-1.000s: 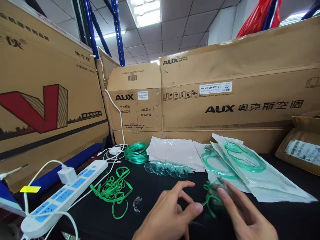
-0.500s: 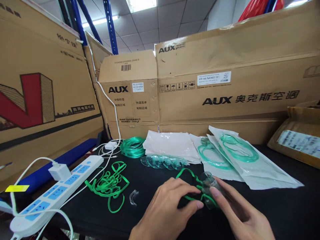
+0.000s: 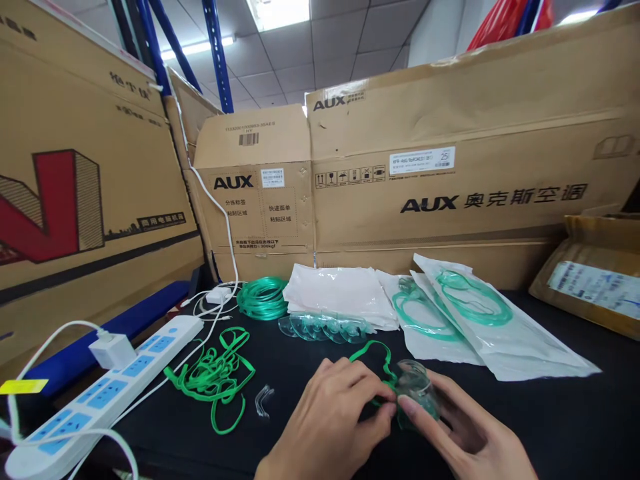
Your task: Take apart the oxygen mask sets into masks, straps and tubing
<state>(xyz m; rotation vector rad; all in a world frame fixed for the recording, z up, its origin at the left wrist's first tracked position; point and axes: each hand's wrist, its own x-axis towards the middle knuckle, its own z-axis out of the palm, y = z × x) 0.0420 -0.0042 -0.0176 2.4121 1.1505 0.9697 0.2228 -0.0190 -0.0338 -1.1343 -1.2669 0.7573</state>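
Observation:
My right hand (image 3: 467, 427) grips a clear oxygen mask (image 3: 417, 385) at the front of the black table. From the left, my left hand (image 3: 337, 417) pinches a green elastic strap (image 3: 373, 348) at the mask's side; the fingertips of both hands nearly meet there. Part of the strap loops up behind my left fingers, and its end at the mask is hidden by them. Beyond my hands lies a row of several clear green mask shells (image 3: 327, 327). A tangle of green straps (image 3: 215, 373) lies to the left, with small clear bent pieces (image 3: 263, 401) beside it.
A white power strip (image 3: 113, 393) with cables runs along the left side. Behind stand a coil of green tubing (image 3: 263, 298), a stack of white pouches (image 3: 340, 293) and filled pouches with tubing (image 3: 530, 350). Large cartons (image 3: 440, 233) wall off the back; another box (image 3: 595, 277) sits right.
The mask has turned and dropped slightly in my right hand. My left fingers have closed in to pinch the strap against its side. The view has shifted a little.

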